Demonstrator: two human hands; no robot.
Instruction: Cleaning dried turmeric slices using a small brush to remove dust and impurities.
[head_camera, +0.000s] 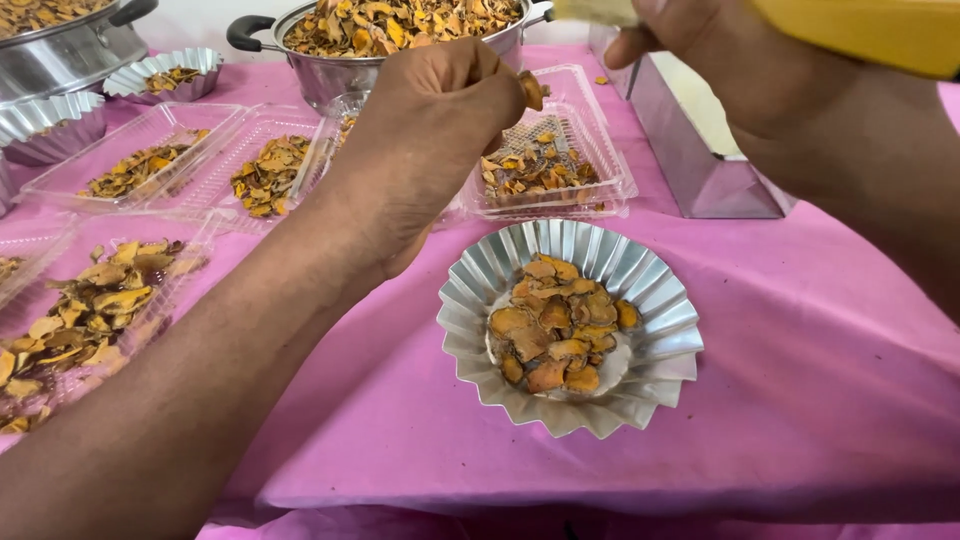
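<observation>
cloth (780, 330) pink | fluted dish (660, 300) silver | dried slices (555, 325) orange-brown | pot handle (245, 30) black

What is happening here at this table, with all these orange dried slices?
A person is handling dried orange-yellow slices on a pink tablecloth. The left hand pinches one slice above a clear plastic tray that already holds some. The right hand is up at the top edge, near a metal box. A fluted foil dish in front holds a small heap, and a steel pot behind is full.
</observation>
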